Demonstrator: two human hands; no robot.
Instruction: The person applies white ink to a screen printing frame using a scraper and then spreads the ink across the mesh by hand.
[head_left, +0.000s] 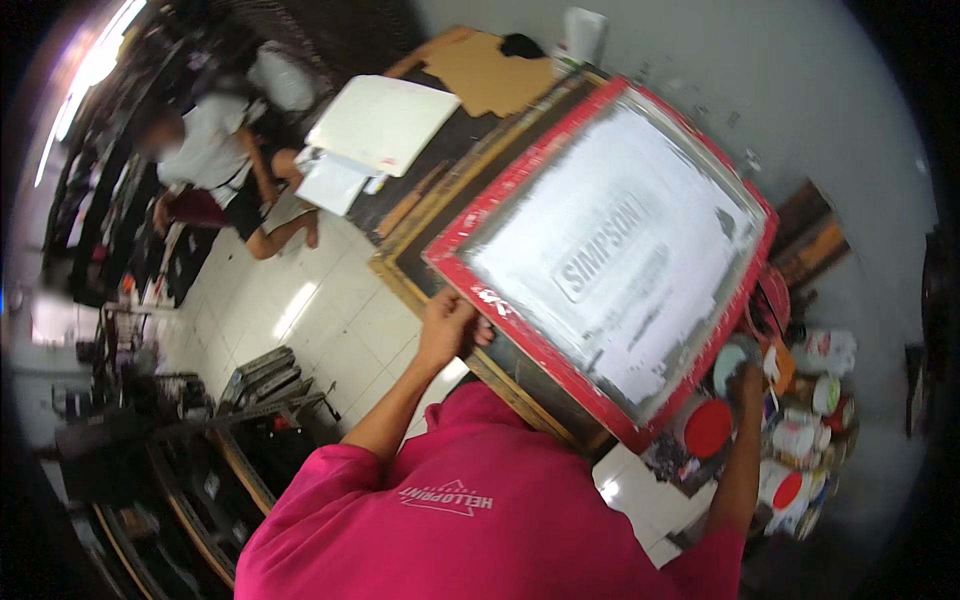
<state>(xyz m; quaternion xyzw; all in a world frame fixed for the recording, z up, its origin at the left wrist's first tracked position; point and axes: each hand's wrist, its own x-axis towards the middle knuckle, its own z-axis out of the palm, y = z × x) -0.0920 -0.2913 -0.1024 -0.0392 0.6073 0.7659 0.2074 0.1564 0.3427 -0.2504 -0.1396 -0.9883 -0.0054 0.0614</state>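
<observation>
Frame (540,347) in grip of left hand (447,328), right hand (745,385) beside tub (727,366), grip unclear

The left arm (396,402) is bent, its left hand (449,325) curled at the near-left edge of the red frame (540,347). The right arm (732,478) extends past the frame's right side; the right hand (744,384) is shadowed, fingers unclear.

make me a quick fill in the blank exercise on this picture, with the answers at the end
1. The screen's frame is painted ____.
2. The camera wearer's ____ hand is at the frame's edge.
3. The wearer's other hand is by the containers on the ____ side of the picture.
4. The wearer's shirt is bright ____.

Missing words: red; left; right; pink
</observation>
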